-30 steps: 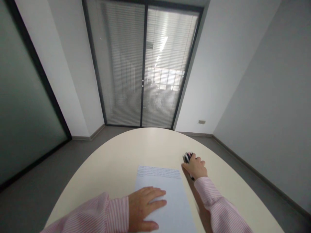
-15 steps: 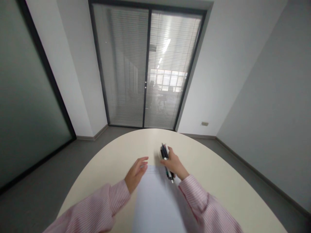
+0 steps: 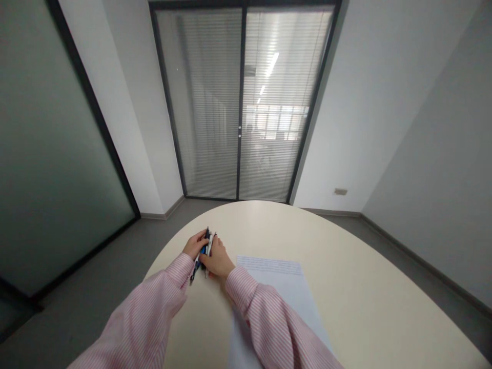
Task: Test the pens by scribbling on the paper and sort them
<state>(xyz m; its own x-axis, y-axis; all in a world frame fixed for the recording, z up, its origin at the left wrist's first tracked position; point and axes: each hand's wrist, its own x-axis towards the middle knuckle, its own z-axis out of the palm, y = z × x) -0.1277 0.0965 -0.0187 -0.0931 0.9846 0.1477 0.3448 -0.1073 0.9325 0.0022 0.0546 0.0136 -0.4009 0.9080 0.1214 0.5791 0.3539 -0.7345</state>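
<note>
Fingers [image 3: 201, 236] of left hand [image 3: 194, 245] and right hand [image 3: 218, 260] curl part-closed around pens [image 3: 202, 250]. These slant between them toward one o'clock.

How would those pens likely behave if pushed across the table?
Being slim and straight, the pens are probably stiff and light. With no band visible around them, they would likely spread apart. On the flat table, they may roll.

Writing [image 3: 269, 265] atop the paper sheet [image 3: 294, 300], too small to read
</note>
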